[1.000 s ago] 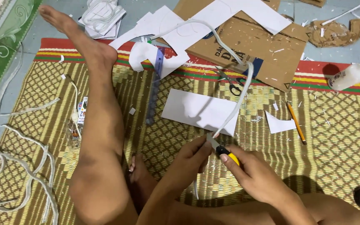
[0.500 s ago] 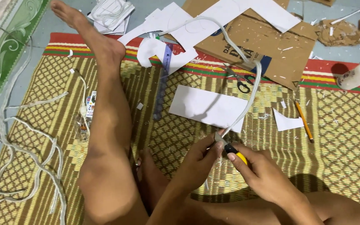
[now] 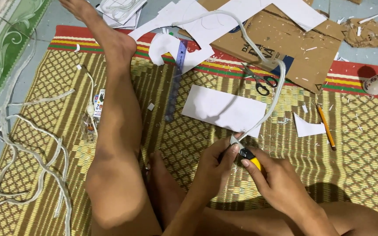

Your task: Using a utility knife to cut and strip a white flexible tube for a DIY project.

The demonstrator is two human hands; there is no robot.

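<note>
Head view: the left hand (image 3: 217,164) pinches the near end of a long, pale, flat foam strip (image 3: 273,94) between thumb and fingertips, fingers pressed together. The right hand (image 3: 276,183), just to its right and touching it, is closed around a yellow-and-black utility knife (image 3: 250,158), whose blade tip meets the strip right at the left hand's fingertips.

To do this cut well, I judge the left-hand fingertips should stay behind the blade line, the strip should be held taut, and the knife drawn in a shallow, steady pull away from the thumb, not toward the bare leg (image 3: 114,131) left of the hands.

The strip's long axis runs from the pinch up and away to the right of the hands, then arcs leftward over the brown corrugated cardboard sheet (image 3: 294,48) far beyond them; its held end points down toward the person. The knife lies slanted, blade toward upper left, handle toward lower right inside the right palm.

A white rectangular paper sheet (image 3: 224,109) lies just beyond the hands, black-handled scissors (image 3: 261,83) farther off, and an orange pencil (image 3: 326,126) to the right.
</note>
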